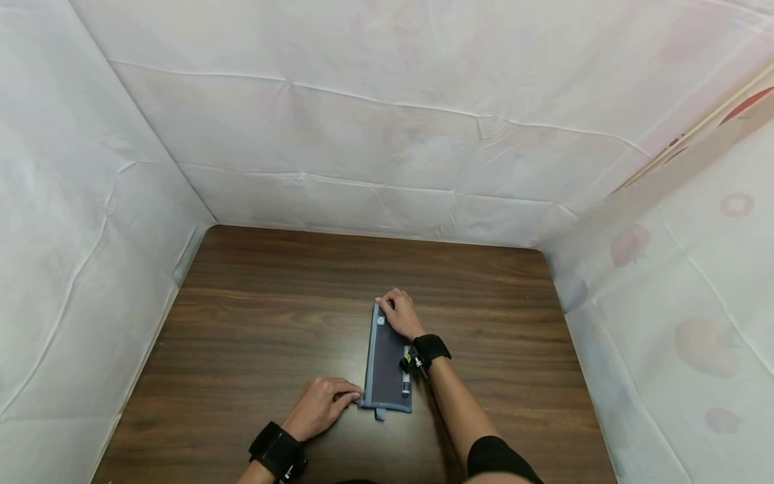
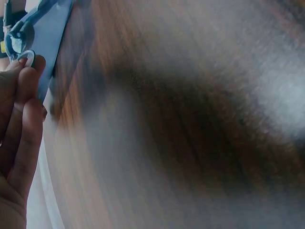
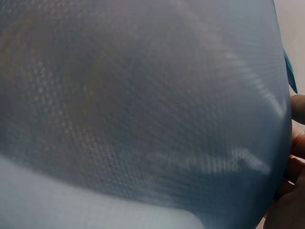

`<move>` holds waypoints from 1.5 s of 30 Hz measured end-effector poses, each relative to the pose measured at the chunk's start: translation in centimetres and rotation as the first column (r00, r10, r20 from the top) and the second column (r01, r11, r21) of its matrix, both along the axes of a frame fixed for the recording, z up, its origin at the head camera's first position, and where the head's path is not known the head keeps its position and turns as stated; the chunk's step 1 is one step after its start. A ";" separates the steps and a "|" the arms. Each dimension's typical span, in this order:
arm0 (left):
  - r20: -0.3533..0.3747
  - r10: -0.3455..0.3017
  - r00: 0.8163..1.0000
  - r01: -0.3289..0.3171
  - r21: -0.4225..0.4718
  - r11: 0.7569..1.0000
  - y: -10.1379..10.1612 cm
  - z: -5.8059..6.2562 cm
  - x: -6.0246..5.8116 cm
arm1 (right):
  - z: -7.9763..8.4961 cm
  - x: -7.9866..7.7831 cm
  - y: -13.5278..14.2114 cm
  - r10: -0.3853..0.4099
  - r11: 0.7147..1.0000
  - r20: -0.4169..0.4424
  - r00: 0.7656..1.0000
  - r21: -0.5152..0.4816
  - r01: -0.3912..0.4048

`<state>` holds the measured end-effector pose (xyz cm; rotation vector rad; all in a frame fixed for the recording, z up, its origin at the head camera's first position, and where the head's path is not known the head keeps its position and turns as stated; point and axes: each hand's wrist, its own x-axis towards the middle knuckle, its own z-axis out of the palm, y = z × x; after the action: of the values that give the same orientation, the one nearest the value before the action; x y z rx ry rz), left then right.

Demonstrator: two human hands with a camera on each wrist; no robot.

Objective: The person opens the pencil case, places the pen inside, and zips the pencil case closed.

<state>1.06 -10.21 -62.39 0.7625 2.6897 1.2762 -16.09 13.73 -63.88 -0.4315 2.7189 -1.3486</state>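
Note:
A flat mesh zipper pouch [image 1: 385,370] with blue-grey trim lies lengthwise in front of me on the table. My left hand [image 1: 323,405] is at its near left corner, thumb and fingers pinching the zipper pull; the pull's metal ring [image 2: 32,58] shows at the fingertips in the left wrist view. At the far end, my right hand [image 1: 402,316] grips the pouch's edge, the fingers [image 3: 297,143] partly cut off in the right wrist view. A white and dark marker-like stick [image 1: 406,384] shows along the pouch's right side, partly covered by the wrist gear.
Brown wood-grain table [image 1: 272,302] surrounds the pouch. White sheeting hangs as walls at the back [image 1: 363,141], left and right of the table. A small fabric tab [image 1: 380,415] sticks out from the pouch's near end. Both wrists wear black straps [image 1: 275,447].

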 end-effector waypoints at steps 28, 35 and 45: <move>0.015 -0.024 1.000 0.025 -0.093 0.995 0.2 -0.1 0.1 | 0.3 -0.4 0.6 0.032 0.994 -0.048 0.998 0.110 -0.026; 0.016 0.006 1.000 -0.004 -0.132 0.991 0.3 0.3 -0.5 | 0.8 -0.1 1.3 0.041 0.989 -0.096 0.995 0.143 -0.027; 0.028 0.017 0.999 -0.017 -0.007 1.000 0.2 1.3 -2.6 | 1.8 2.7 2.7 0.031 0.993 -0.022 0.999 0.110 -0.028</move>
<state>-1.54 -10.03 -61.10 0.7171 2.6828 1.2708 -13.41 16.39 -62.05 -0.4796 2.7771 -1.1867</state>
